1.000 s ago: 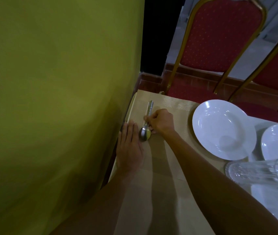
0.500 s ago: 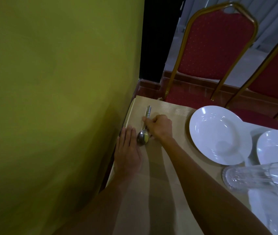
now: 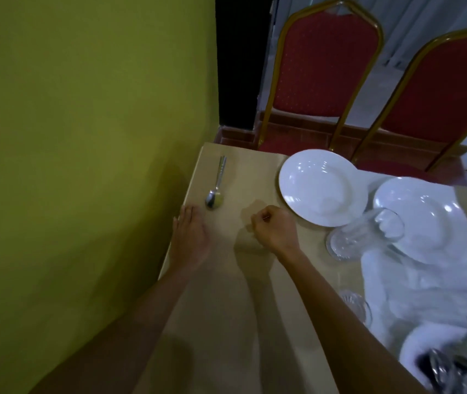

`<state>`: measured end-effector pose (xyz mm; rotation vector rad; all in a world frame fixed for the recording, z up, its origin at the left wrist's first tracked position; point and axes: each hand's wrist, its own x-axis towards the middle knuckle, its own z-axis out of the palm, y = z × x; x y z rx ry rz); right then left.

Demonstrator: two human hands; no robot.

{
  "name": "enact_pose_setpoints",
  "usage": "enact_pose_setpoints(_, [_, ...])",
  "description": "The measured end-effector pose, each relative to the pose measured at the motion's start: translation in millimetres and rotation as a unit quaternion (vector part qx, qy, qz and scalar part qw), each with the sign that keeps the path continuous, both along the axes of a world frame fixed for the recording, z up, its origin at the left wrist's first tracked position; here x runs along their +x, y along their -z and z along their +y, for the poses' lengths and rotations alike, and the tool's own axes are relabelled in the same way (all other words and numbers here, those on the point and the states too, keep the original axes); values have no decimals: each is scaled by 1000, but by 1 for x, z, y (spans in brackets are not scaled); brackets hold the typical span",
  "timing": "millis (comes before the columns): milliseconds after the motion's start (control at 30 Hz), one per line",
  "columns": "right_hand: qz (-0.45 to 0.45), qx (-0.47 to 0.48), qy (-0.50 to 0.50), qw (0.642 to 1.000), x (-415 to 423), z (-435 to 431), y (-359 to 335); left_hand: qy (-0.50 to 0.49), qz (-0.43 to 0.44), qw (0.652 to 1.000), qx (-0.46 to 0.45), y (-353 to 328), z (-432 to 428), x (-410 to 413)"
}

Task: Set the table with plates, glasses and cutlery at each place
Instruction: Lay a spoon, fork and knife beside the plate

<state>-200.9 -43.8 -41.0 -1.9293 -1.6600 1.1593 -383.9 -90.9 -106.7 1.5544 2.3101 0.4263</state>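
A metal spoon (image 3: 217, 186) lies alone on the tan table (image 3: 226, 294) near its far left corner, bowl toward me. My left hand (image 3: 190, 240) rests flat at the table's left edge, fingers straight, just short of the spoon. To the right of the spoon, my right hand (image 3: 275, 230) hovers with its fingers curled and nothing in it. A white plate (image 3: 322, 186) sits right of that hand, a second white plate (image 3: 423, 220) further right. A clear glass (image 3: 366, 236) lies on its side between the plates.
A yellow-green wall (image 3: 84, 166) runs along the table's left edge. Two red chairs with gold frames (image 3: 326, 75) stand behind the table. A white cloth (image 3: 425, 294) covers the right side, with another glass (image 3: 356, 307) and blurred cutlery (image 3: 442, 371) near the lower right.
My right hand has let go of the spoon and drawn back toward me and to the right. The spoon stays where it was laid. My left hand has barely moved.
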Motion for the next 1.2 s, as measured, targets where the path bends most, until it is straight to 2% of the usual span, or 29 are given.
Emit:
enact_pose_setpoints(67, [16,-18,11,1000,22,-23,-9,-8,-35,999,0,-19,-24,22])
enact_pose_setpoints(200, [45,-26,34,998,71,-74,-27,64,-102,992,37,-52,-72,89])
enact_pose_setpoints(467, [2,7,47,999,194,-166,-55,87,-186,978,44,-95,-129,234])
enact_pose_setpoints(567, [-23,3,56,998,227,-196,-53,91,-226,970,25,-96,-143,263])
enact_pose_setpoints(800, [-73,-69,160,982,321,-248,-30,201,-267,941,-53,-81,-167,330])
enact_pose_setpoints(1000, [-129,-106,142,976,352,-256,-23,246,-238,933,-111,-75,-180,364])
enact_pose_setpoints(1200, [-157,-103,122,975,362,-252,-14,283,-99,945,-130,-72,-199,393])
